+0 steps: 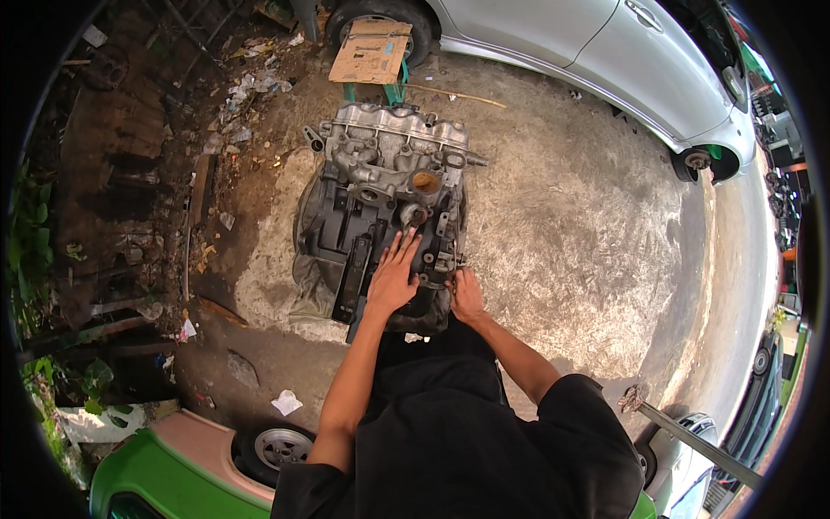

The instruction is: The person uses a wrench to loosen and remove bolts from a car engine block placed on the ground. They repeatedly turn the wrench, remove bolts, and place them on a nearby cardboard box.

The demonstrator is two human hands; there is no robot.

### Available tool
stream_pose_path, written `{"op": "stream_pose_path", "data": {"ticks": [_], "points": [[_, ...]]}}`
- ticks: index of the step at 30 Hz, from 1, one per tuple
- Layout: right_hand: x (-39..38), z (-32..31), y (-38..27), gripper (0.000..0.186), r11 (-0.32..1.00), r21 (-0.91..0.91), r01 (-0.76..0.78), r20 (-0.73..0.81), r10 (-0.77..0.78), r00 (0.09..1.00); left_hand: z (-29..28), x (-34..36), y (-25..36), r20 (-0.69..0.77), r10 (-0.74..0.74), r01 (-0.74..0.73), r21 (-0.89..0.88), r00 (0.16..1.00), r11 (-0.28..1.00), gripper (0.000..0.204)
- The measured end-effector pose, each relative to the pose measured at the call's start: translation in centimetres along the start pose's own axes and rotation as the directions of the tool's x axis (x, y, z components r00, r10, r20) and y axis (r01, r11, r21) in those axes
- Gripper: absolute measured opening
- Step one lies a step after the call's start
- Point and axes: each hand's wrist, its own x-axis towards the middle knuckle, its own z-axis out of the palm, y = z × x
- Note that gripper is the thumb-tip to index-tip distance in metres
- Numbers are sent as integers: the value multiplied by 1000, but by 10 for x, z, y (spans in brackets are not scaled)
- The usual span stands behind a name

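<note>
A car engine (333, 221) rests on the ground before me, its silvery ribbed metal cover (402, 127) at the far end and dark block nearer. A round opening (424, 182) with a brownish inside shows on its upper right. My left hand (395, 275) lies on the engine's near middle with fingers stretched forward, the tips by a small round fitting (415, 214). At the engine's near right edge, my right hand (467, 294) has its fingers curled against a small metal part; whatever is between them is hidden. A long dark bar (353, 278) lies left of my left hand.
Beyond the engine stands a green stool (349, 91) with a cardboard sheet (370, 54) on top. A silver car (536, 30) is at the far right, and a green and pink car (186, 463) at the near left. Litter and dirt spread along the left. A pole (700, 445) juts in near right.
</note>
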Motion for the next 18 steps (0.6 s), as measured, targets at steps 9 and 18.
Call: {"op": "stream_pose_path", "data": {"ticks": [9, 18], "points": [[11, 8, -35, 20, 975, 93, -202, -65, 208, 976, -1, 0, 1, -3, -10, 10, -17, 1000, 1000, 88], [-6, 1, -41, 15, 970, 171, -171, -139, 196, 971, 2, 0, 1, -8, 5, -5, -20, 1000, 1000, 89]]}}
